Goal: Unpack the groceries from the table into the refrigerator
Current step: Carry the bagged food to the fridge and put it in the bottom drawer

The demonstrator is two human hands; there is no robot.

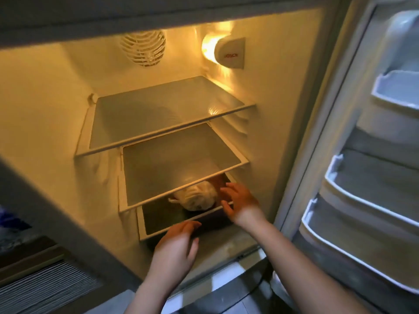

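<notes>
The refrigerator stands open and lit, with a top glass shelf (167,130), a middle glass shelf (181,189) and a lower shelf (163,218). On the lower shelf lies a pale bundle in a thin plastic bag (196,197), partly seen through the middle shelf's glass. My right hand (240,203) hovers just right of the bag with fingers spread and nothing in it. In front of the lower shelf's edge, my left hand (179,243) is held palm down, fingers loosely apart, holding nothing. Something reddish-brown behind the bag is too dim to identify.
The open door on the right carries several white door bins (362,214). A fan grille (142,48) and a lamp housing (229,53) sit on the back wall. A slatted vent (47,284) lies low at the left, beside the refrigerator.
</notes>
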